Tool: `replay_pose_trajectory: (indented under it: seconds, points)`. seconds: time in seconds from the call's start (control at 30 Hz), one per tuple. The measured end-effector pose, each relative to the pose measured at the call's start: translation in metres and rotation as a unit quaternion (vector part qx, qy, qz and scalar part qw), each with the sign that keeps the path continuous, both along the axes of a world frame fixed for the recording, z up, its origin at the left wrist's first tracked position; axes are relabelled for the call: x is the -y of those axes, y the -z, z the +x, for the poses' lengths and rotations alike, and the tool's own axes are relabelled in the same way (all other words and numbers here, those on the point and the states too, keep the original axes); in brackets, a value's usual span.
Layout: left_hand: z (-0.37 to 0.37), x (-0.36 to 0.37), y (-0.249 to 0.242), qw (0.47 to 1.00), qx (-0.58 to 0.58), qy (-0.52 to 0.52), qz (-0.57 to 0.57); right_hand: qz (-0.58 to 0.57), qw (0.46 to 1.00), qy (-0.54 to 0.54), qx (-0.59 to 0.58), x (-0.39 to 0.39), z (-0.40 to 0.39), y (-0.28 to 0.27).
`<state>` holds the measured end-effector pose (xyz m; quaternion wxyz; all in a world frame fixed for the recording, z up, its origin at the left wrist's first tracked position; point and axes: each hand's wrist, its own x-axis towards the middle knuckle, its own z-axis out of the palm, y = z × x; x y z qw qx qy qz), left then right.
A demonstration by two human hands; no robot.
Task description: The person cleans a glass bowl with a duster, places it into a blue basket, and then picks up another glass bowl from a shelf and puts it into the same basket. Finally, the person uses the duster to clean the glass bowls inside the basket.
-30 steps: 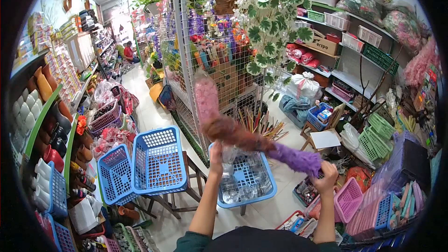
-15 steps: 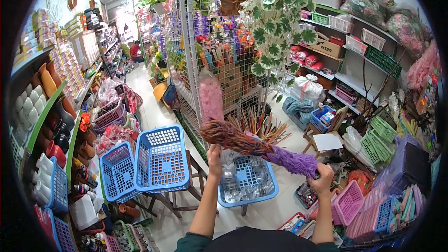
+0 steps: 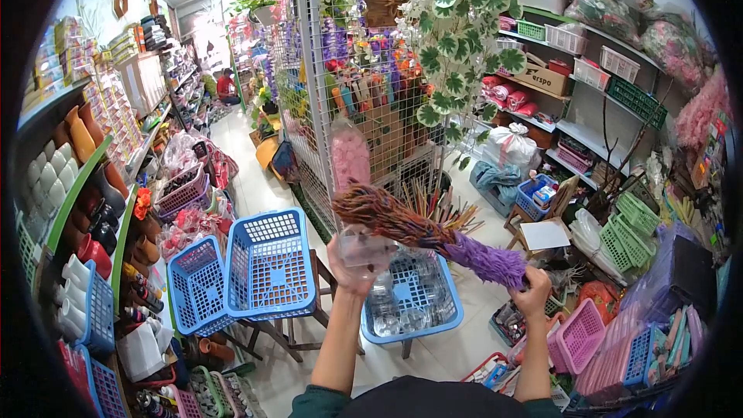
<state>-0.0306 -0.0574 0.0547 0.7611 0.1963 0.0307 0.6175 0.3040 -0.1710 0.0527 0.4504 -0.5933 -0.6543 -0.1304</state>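
Note:
My left hand (image 3: 342,275) is wrapped round a clear, rounded jar-like container (image 3: 364,252), held up over the left edge of a blue basket. Gripped in my right hand (image 3: 532,292) is a fluffy duster (image 3: 433,238), purple near my fist and brown-orange toward its far end. The duster slants up to the left, and its brown end overlaps the top of the container in this view. Under it, the blue basket (image 3: 412,331) holds several more clear containers (image 3: 382,303) along its sides.
Two blue baskets (image 3: 271,306) rest on wooden stools to the left. A white wire-mesh rack (image 3: 309,93) stands ahead, with thin sticks (image 3: 457,213) at its foot. Pink baskets (image 3: 582,329) lie at right. A person (image 3: 227,87) is far down the aisle.
My left hand has turned, and the clear container in it now shows. The duster's brown end has lifted slightly off to the right, and my right hand has shifted a little.

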Motion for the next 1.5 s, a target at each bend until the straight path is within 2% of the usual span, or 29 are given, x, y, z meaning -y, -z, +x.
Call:
replay_pose_trajectory:
  seconds: [0.07, 0.13, 0.17, 0.2, 0.27, 0.33, 0.4, 0.47, 0.53, 0.6, 0.7, 0.73, 0.8, 0.83, 0.9, 0.97, 1.0, 1.03, 1.07, 1.1, 1.13, 1.2, 1.23, 1.27, 1.33, 1.37, 1.4, 1.47, 1.5]
  points:
    - [0.008, 0.008, -0.008, 1.0, -0.015, -0.003, 0.002, 0.014, 1.0, -0.012, -0.017, -0.002, -0.007, 0.003]
    - [0.008, 0.002, 0.001, 0.976, 0.143, 0.151, 0.066, -0.006, 1.0, 0.001, -0.009, -0.005, -0.01, 0.007]
    - [0.007, -0.003, 0.003, 0.967, 0.226, 0.116, 0.011, 0.012, 1.0, -0.014, -0.015, -0.006, -0.007, 0.014]
    - [0.006, -0.005, -0.006, 0.967, 0.226, 0.118, 0.012, 0.014, 1.0, -0.013, -0.015, -0.003, -0.005, 0.017]
    - [0.005, -0.004, -0.028, 0.979, 0.176, 0.041, -0.099, -0.032, 0.999, -0.035, -0.028, 0.002, -0.002, 0.024]
    - [0.009, -0.002, -0.025, 0.97, 0.221, 0.073, -0.073, -0.013, 0.999, -0.024, -0.028, -0.002, -0.008, 0.028]
    - [0.02, 0.002, -0.01, 0.961, 0.226, 0.151, 0.056, 0.001, 0.998, -0.003, -0.058, -0.005, -0.017, 0.029]
    - [0.022, -0.002, -0.004, 0.957, 0.24, 0.154, 0.049, -0.008, 0.998, 0.003, -0.059, -0.005, -0.019, 0.036]
    - [0.014, -0.004, -0.018, 0.864, 0.426, 0.254, -0.08, -0.001, 0.998, -0.053, -0.033, -0.003, -0.021, 0.041]
    - [0.021, 0.0, -0.018, 0.867, 0.422, 0.266, -0.012, 0.0, 0.999, -0.054, -0.011, -0.003, -0.023, 0.042]
    - [0.022, -0.01, -0.003, 0.976, 0.185, 0.119, 0.011, 0.037, 0.996, 0.012, -0.085, -0.011, -0.026, 0.054]
    - [0.021, -0.011, -0.003, 0.976, 0.184, 0.119, 0.011, 0.038, 0.996, 0.011, -0.086, -0.01, -0.026, 0.054]
    - [0.019, -0.011, -0.005, 0.842, 0.448, 0.232, -0.191, 0.043, 0.998, -0.055, -0.003, -0.008, -0.026, 0.055]
    - [0.026, -0.013, -0.007, 0.876, 0.391, 0.278, -0.05, 0.043, 0.998, -0.055, -0.004, -0.009, -0.026, 0.056]
    - [0.024, -0.009, -0.003, 0.876, 0.401, 0.243, -0.113, 0.021, 0.999, -0.019, -0.04, -0.009, -0.026, 0.057]
    - [0.024, -0.012, 0.007, 0.985, 0.146, 0.094, -0.009, 0.031, 0.996, 0.014, -0.083, -0.015, -0.024, 0.067]
    - [0.024, -0.006, 0.0, 0.985, 0.147, 0.092, -0.008, 0.032, 0.996, 0.012, -0.082, -0.016, -0.025, 0.064]
    - [0.024, 0.004, -0.013, 0.96, 0.237, 0.129, -0.074, 0.031, 0.998, -0.026, -0.047, -0.013, -0.028, 0.06]
    - [0.025, 0.01, -0.02, 0.921, 0.325, 0.165, -0.139, 0.029, 0.998, -0.062, -0.013, -0.01, -0.031, 0.054]
    - [0.026, -0.013, 0.009, 0.866, 0.431, 0.185, -0.175, 0.045, 0.995, -0.089, 0.009, -0.007, -0.039, 0.043]
    - [0.029, -0.005, -0.006, 0.91, 0.339, 0.152, -0.181, 0.044, 0.995, -0.088, 0.008, -0.007, -0.037, 0.045]
    - [0.02, -0.01, 0.004, 0.904, 0.366, 0.218, 0.022, 0.009, 0.999, -0.017, -0.03, -0.01, -0.03, 0.056]
    - [0.022, -0.001, -0.015, 0.963, 0.233, 0.062, -0.123, 0.034, 0.998, 0.005, -0.06, -0.013, -0.026, 0.061]
    - [0.025, 0.004, -0.024, 0.942, 0.298, 0.082, -0.131, 0.035, 0.998, 0.002, -0.059, -0.015, -0.024, 0.065]
    - [0.027, 0.004, -0.015, 0.956, 0.267, 0.123, -0.027, 0.019, 0.999, -0.02, -0.039, -0.01, -0.03, 0.06]
    - [0.032, 0.002, -0.012, 0.98, 0.177, 0.072, -0.044, 0.023, 0.999, -0.045, -0.017, -0.01, -0.035, 0.056]
    - [0.037, 0.007, -0.018, 0.968, 0.21, 0.056, -0.122, 0.021, 0.999, -0.043, -0.017, -0.01, -0.035, 0.053]
    - [0.031, 0.01, -0.028, 0.982, 0.165, 0.061, -0.064, 0.061, 0.997, -0.04, 0.013, -0.012, -0.034, 0.046]
    - [0.025, 0.007, -0.024, 0.982, 0.166, 0.059, -0.062, 0.027, 0.999, -0.026, -0.007, -0.008, -0.028, 0.045]
